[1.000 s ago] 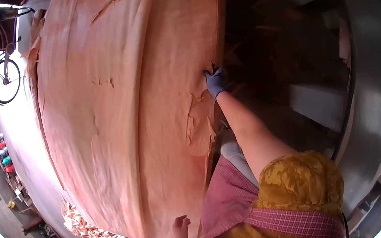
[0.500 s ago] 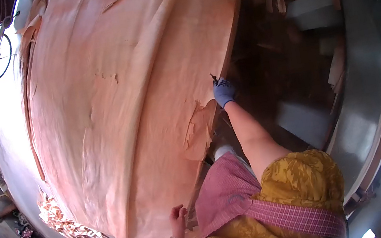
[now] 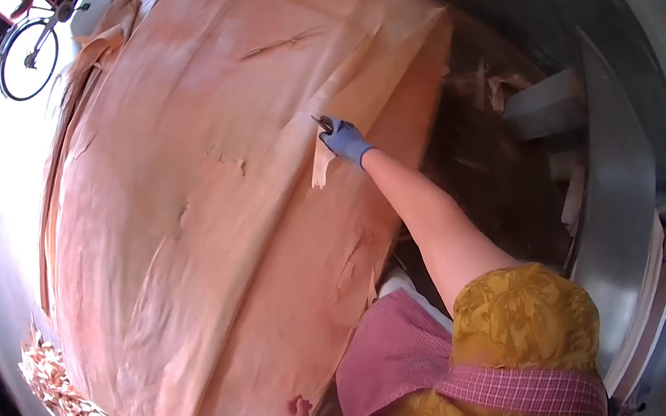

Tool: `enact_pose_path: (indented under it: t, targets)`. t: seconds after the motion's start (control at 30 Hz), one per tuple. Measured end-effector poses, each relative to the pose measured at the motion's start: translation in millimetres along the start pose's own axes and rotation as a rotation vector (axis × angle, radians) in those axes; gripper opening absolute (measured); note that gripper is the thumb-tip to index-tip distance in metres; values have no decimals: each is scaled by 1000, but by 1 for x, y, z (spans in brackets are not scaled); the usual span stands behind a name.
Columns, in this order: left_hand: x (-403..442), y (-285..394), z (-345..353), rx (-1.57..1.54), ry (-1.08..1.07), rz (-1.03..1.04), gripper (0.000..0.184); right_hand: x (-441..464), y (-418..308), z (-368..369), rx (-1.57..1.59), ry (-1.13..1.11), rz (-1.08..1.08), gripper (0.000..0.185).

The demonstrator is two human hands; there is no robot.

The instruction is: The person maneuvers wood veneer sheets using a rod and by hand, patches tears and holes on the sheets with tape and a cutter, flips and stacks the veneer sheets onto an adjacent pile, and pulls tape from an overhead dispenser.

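My right hand (image 3: 344, 142), in a blue glove, is closed around a small dark pointed tool (image 3: 323, 122) whose exact kind I cannot make out. A pale strip of wood veneer (image 3: 319, 166) hangs at its fingers. Both are over a large stack of thin reddish wood veneer sheets (image 3: 184, 205), near a long raised fold. At the stack's near edge, my left hand (image 3: 299, 414) is bare, with loosely bent fingers apart and nothing in them. A torn flap (image 3: 352, 270) of veneer lies along the stack's right edge.
A heap of veneer scraps (image 3: 54, 374) lies at the lower left. Grey blocks (image 3: 545, 105) and loose pieces sit in the dark space right of the stack, beside a grey metal panel (image 3: 613, 163). A bicycle (image 3: 31, 60) stands at the far left.
My right hand has moved from the stack's right edge left and inward over the sheets, and a veneer strip now shows at it. The view has turned, and my left hand appears lower.
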State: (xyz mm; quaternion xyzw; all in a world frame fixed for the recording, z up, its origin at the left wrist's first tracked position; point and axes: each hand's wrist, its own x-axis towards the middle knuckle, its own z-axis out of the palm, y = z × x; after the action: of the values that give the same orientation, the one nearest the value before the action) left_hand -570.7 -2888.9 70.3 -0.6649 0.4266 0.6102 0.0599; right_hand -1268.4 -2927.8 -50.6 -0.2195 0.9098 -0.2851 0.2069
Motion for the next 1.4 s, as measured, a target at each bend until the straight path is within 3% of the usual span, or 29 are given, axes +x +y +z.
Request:
enact_pose_path:
  t: [0.1, 0.2, 0.23, 0.27, 0.37, 0.47, 0.53, 0.63, 0.7, 0.8, 0.9, 1.0, 1.27, 1.3, 1.33, 1.4]
  targets:
    - [-7, -45, -1, -197, 1, -67, 18, 61, -34, 19, -33, -128, -88, 44]
    - [-26, -83, 24, -164, 77, -77, 20, 97, -64, 46, 23, -201, -153, 41]
    - [-37, -85, 36, 67, 116, -48, 21, 105, -77, 50, 24, -211, -202, 41]
    - [-43, -86, 51, 40, 92, -91, 21, 114, -90, 54, 26, -219, -251, 41]
    - [-53, -76, 95, 48, -14, -139, 22, 130, -119, 67, 106, -217, -337, 44]
    - [-60, 14, 141, 110, -56, -78, 22, 135, -129, 77, 235, -229, -408, 48]
    - [-52, 31, 154, 62, -72, -45, 20, 118, -140, 61, 261, -312, -418, 50]
    - [-48, 89, 172, -46, -48, -26, 18, 76, -95, 72, -65, -267, -596, 51]
    - [-47, 102, 175, -117, -30, -48, 18, 46, -65, 68, -403, -492, -721, 48]
    - [-53, 97, 176, -171, 0, -85, 18, 34, -31, 75, -755, -586, -1047, 37]
    - [-55, 67, 176, -207, 24, -115, 19, 44, -21, 96, -881, -552, -1089, 24]
    - [-68, 52, 180, -204, 74, -175, 18, 52, -73, 84, -1019, -518, -1035, 16]
    - [-86, 25, 179, -185, 91, -183, 18, 131, -223, 96, -1046, -427, -1074, 17]
    - [-86, 28, 179, -189, 111, -172, 18, 145, -238, 108, -984, -363, -1009, 17]
    - [-87, 28, 178, -194, 118, -167, 19, 144, -247, 107, -895, -111, -1124, 20]
    - [-85, 27, 177, -202, 126, -159, 19, 131, -258, 112, -841, 58, -1008, 29]
